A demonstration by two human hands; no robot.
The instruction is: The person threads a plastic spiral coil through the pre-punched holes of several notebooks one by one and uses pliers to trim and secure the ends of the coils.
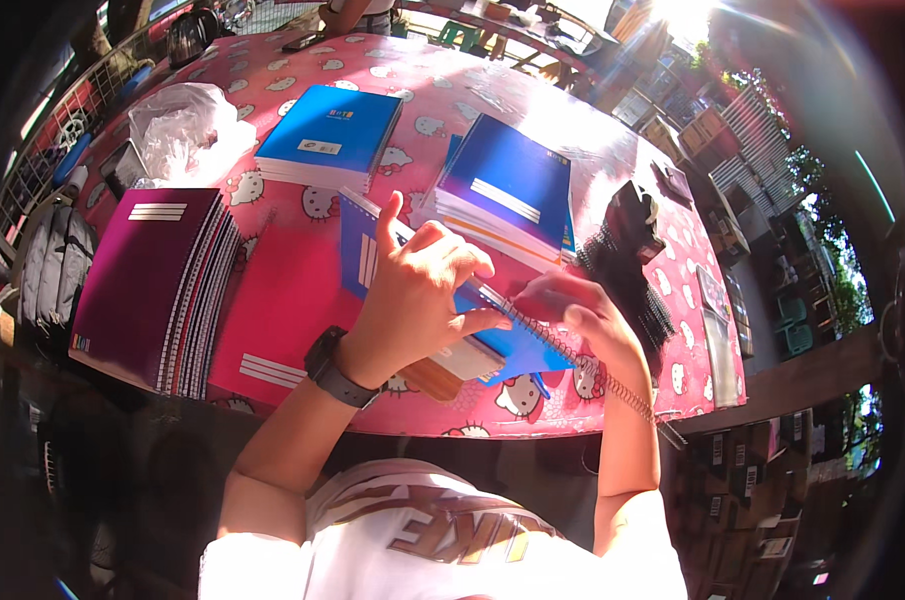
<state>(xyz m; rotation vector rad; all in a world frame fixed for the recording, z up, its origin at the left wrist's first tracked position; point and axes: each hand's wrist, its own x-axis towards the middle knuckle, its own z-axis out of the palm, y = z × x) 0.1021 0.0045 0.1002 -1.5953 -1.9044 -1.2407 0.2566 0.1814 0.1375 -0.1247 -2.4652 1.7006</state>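
My left hand (pixel 413 290), a dark watch (pixel 335 368) on its wrist, grips the edge of a blue notebook (pixel 356 240) tilted up off the table. Its index finger points upward while the thumb and other fingers bend around the edge. A thin spiral binding wire (pixel 628 397) runs along that edge and trails loose past my right forearm. My right hand (pixel 578 305) has its fingers curled at the wire close to the notebook; its fingertips are slightly blurred. Beneath my hands lie a blue sheet or cover (pixel 543 350) and a brown wooden piece (pixel 428 380).
Purple spiral notebooks (pixel 143 280) are stacked at left beside a pink notebook (pixel 283 300). Two blue stacks, one lighter (pixel 328 125) and one darker (pixel 513 175), stand farther back. Black binding coils (pixel 623 260) lie right. A plastic bag (pixel 188 130) sits far left on the pink tablecloth (pixel 433 75).
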